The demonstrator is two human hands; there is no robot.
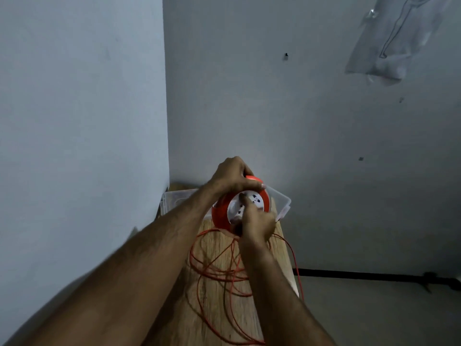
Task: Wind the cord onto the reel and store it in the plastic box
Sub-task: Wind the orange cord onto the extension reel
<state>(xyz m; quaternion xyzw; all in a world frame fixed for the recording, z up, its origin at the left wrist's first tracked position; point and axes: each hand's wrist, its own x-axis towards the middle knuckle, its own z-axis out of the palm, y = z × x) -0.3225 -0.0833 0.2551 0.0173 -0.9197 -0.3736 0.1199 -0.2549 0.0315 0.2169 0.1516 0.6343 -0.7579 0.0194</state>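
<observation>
An orange cord reel (220, 213) with a white socket face is held upright above the wooden table (214, 245). My left hand (230, 174) grips the reel's top rim from above. My right hand (257, 222) is closed against the white face, on what looks like the winding knob, which my fingers hide. Loose orange cord (217, 273) lies in tangled loops on the table below the reel, with one strand hanging over the right edge. The clear plastic box (283, 203) stands open behind the reel at the table's far end.
The table is narrow and sits in a corner, with a wall (74, 121) close on the left and another behind. The floor (374, 308) drops away to the right, with a dark baseboard strip (361, 273). A clear plastic bag (389, 46) hangs on the back wall.
</observation>
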